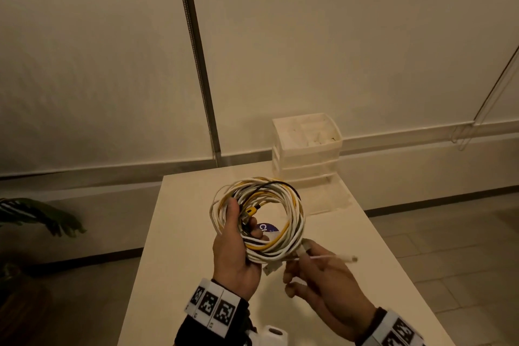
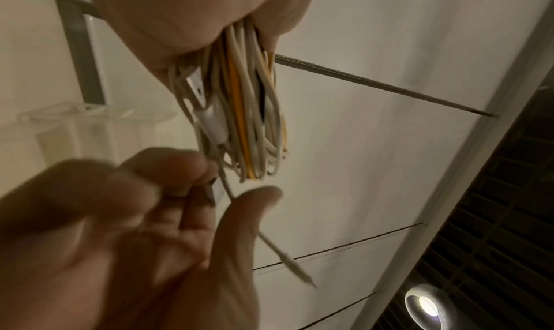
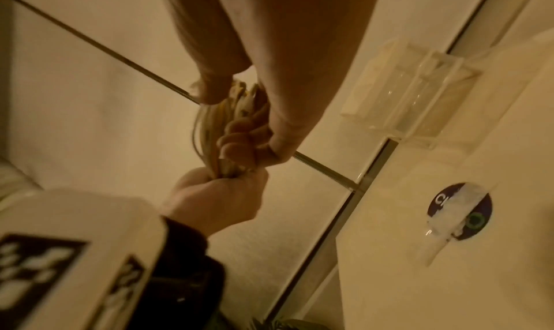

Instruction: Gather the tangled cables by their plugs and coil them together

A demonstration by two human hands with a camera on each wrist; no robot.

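Note:
A coil of white, yellow and black cables (image 1: 280,205) hangs above the white table (image 1: 182,261). My left hand (image 1: 238,239) grips the coil's left side, thumb on top, with a yellow plug (image 1: 250,210) poking out by the fingers. My right hand (image 1: 302,257) pinches a white cable at the coil's lower right, next to a white plug (image 1: 306,246). That cable's loose end (image 1: 348,258) sticks out to the right. In the left wrist view the coil (image 2: 246,122) hangs down and the right hand's fingers (image 2: 168,167) pinch the strand. The right wrist view shows the left hand (image 3: 215,200) closed round the bundle (image 3: 210,126).
A white plastic drawer unit (image 1: 307,149) stands at the table's far edge, with a clear tray (image 1: 328,199) in front of it. A round purple sticker (image 1: 265,229) lies under the coil. A white roll (image 1: 273,336) sits at the near edge. A plant (image 1: 36,213) stands on the left floor.

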